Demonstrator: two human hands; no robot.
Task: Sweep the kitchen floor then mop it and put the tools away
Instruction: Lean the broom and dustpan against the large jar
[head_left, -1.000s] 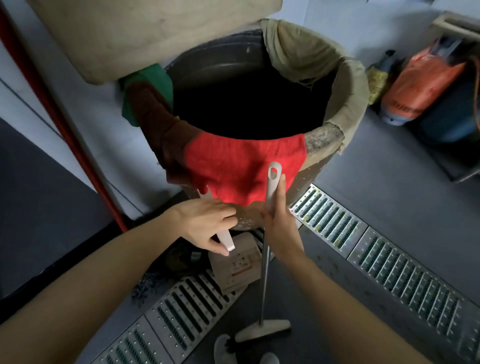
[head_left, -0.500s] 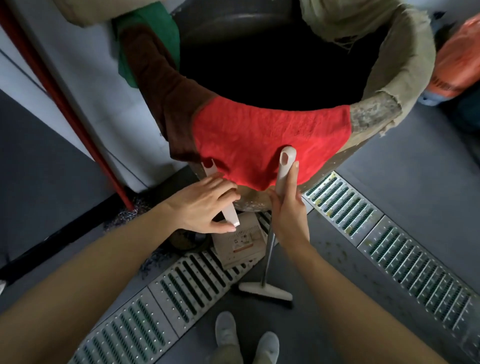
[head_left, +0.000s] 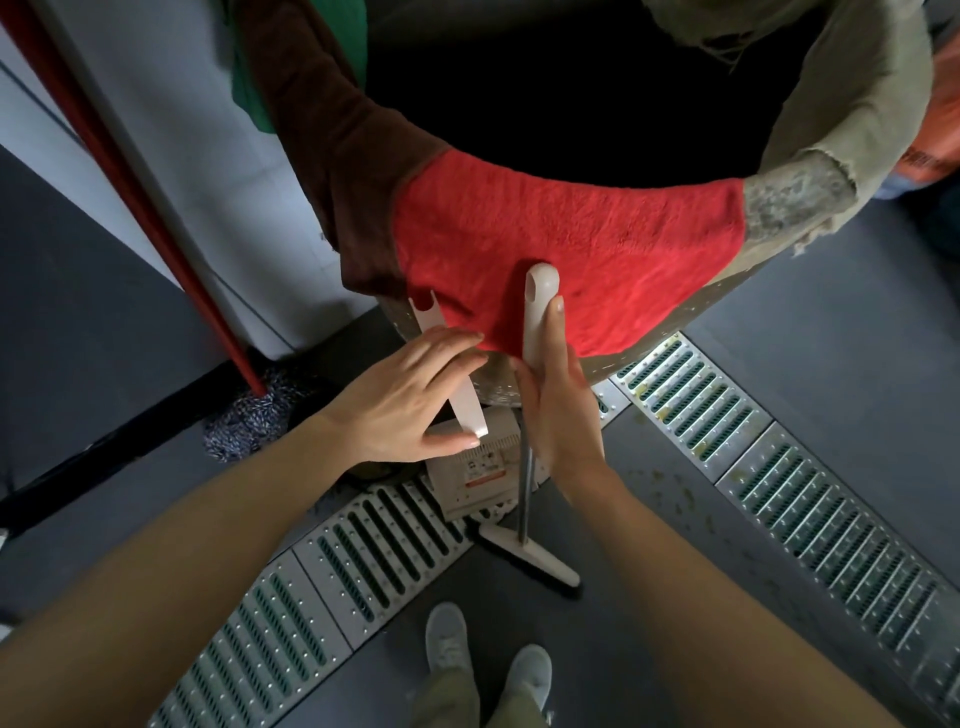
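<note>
The right hand (head_left: 558, 415) holds the broom (head_left: 525, 467) upright by its white grip, thumb and fingers (head_left: 555, 317) lying along the handle and wrapped round it. The grip's top, with its hanging hole, leans against the red cloth (head_left: 571, 260) draped over the rim of the big barrel (head_left: 800, 208). The broom head (head_left: 535, 558) stands on the dark floor (head_left: 831, 364), just beside the metal drain grate (head_left: 363, 561) and in front of the person's shoes (head_left: 488, 660).

The left hand (head_left: 410, 400) lies over a flat white handle (head_left: 462, 389), its notched top showing against the barrel. The fingers are nearly straight and spread, the thumb under the handle's lower end; it looks like a loose pinch rather than a firm grip.

Compared with half a second ago, the view has tipped further down and closer: the barrel fills more of the top, and both shoes show fully. The broom head has shifted a little and now sits turned at a slant. The left fingers, earlier curled over the white handle, have opened out. The right hand keeps the same hold.

A red pole (head_left: 130, 171) leans against the wall at left, with a speckled mop head (head_left: 249, 415) at its foot. A white box (head_left: 478, 467) lies below the barrel, behind the broom shaft. A brown cloth (head_left: 337, 130) hangs beside the red one.
</note>
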